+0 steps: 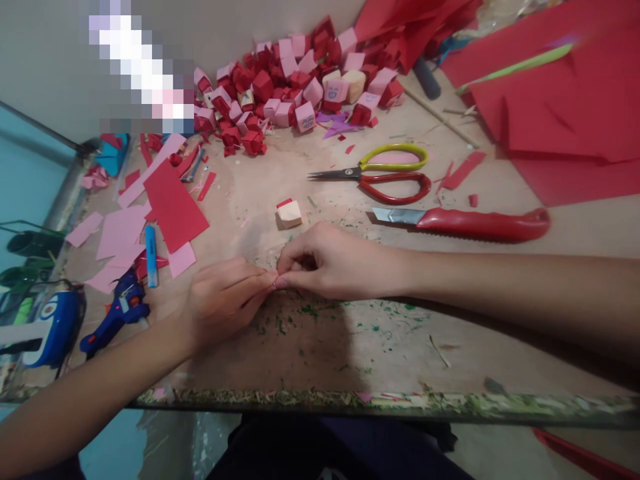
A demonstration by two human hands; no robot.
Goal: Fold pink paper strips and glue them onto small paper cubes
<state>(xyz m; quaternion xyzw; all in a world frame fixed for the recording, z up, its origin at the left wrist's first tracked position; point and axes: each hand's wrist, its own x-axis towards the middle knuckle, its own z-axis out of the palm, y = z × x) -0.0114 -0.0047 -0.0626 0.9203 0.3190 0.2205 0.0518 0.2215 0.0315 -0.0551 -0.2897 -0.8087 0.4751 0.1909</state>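
Note:
Over the middle of the worktable [320,353], my left hand [225,293] and my right hand [330,263] meet at the fingertips. Both are closed in a pinch, thumb tips touching. A tiny pinkish bit shows between them, too small and covered to name. Just behind the hands lies a small cream block [290,214] with a red edge. Further back, scissors [350,173] with one yellow and one red handle lie with blades pointing left. A red-handled cutter knife [480,222] rests behind my right forearm.
Small red and pink paper-covered blocks [263,87] are heaped at the back. Red sheets [560,127] cover the far right. At left are pink and red paper pieces [175,207], a blue marker [151,257], a blue glue gun [117,310] and a tape dispenser [60,327].

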